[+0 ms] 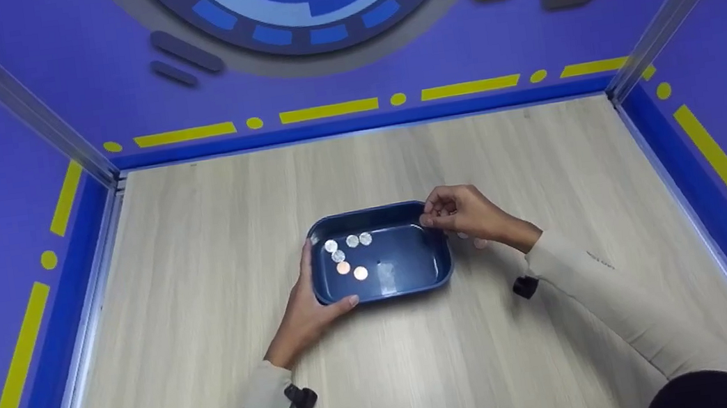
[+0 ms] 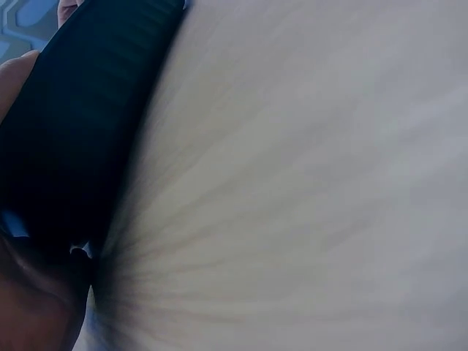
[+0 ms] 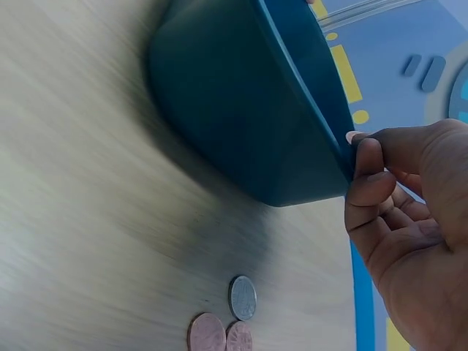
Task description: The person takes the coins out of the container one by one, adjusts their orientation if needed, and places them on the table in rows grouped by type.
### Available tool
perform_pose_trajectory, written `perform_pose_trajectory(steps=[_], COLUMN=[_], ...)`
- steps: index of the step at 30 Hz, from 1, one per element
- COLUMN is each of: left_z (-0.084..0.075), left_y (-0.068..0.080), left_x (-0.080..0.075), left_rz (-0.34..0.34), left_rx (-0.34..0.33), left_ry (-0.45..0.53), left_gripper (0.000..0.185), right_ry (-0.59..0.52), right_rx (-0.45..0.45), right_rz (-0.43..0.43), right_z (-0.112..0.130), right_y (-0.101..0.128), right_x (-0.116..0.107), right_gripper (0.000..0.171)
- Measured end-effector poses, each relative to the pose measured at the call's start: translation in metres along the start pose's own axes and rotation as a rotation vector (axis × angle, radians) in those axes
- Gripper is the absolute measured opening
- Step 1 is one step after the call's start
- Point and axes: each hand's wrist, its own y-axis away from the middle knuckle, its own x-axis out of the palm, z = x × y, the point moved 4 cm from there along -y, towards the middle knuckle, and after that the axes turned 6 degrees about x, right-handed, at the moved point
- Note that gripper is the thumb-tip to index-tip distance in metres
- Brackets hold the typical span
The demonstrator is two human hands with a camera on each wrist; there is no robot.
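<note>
A dark blue tray (image 1: 364, 212) sits mid-table with several coins (image 1: 352, 240) in its left half, some silver, some copper. My left hand (image 1: 313, 293) grips the tray's left end, thumb on the near rim and fingers along the side wall; the left wrist view shows only that dark wall (image 2: 88, 110). My right hand (image 1: 427, 221) hovers at the tray's far right corner (image 3: 241, 110), fingers curled and pinched at the rim. A pale sliver (image 3: 353, 136) at the fingertips looks like a coin. Loose coins (image 3: 243, 297) lie on the wood under that hand.
The wooden table (image 1: 216, 364) is boxed in by purple walls with a blue base strip (image 1: 360, 124) at the back and sides. Small black wrist cameras (image 1: 303, 398) sit under both sleeves. Bare wood surrounds the tray.
</note>
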Motion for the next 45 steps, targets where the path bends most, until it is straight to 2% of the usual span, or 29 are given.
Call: perform_pose_trajectory(steps=[9, 22, 26, 31, 45], left_z=[0.001, -0.002, -0.003, -0.004, -0.004], left_y=[-0.001, -0.001, -0.002, -0.002, -0.003], left_x=[0.001, -0.002, -0.002, -0.001, -0.001], left_rz=[-0.012, -0.011, -0.011, -0.009, -0.013], left_rx=[0.001, 0.009, 0.018, 0.011, 0.001], left_ry=[0.019, 0.029, 0.023, 0.012, 0.014], left_gripper=[0.139, 0.138, 0.139, 0.139, 0.141], right_ry=[0.006, 0.003, -0.006, -0.01, 0.039], right_rx=[0.014, 0.029, 0.052, 0.093, 0.134], right_rz=[0.035, -0.076, -0.075, -0.059, -0.076], right_z=[0.004, -0.01, -0.015, -0.026, -0.07], right_y=[-0.003, 0.011, 0.015, 0.018, 0.023], right_x=[-0.004, -0.027, -0.033, -0.04, -0.044], right_gripper=[0.017, 0.012, 0.012, 0.014, 0.009])
